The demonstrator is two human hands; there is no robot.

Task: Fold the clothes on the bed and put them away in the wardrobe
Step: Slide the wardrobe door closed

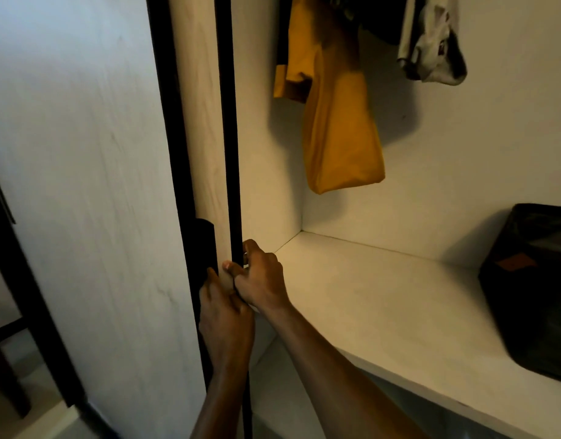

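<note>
We grip the pale wooden, black-edged wardrobe door [206, 185] with both hands: left hand [223, 318] and right hand [261, 280] curled round its edge (yellow hanging garment [339, 122] inside).

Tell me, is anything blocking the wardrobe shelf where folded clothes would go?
Nothing visible does. Both the left hand and right hand grip the door edge at the left side, leaving the opening clear. The white shelf is bare except for a dark bag at its right end; the yellow garment hangs above it.
</note>
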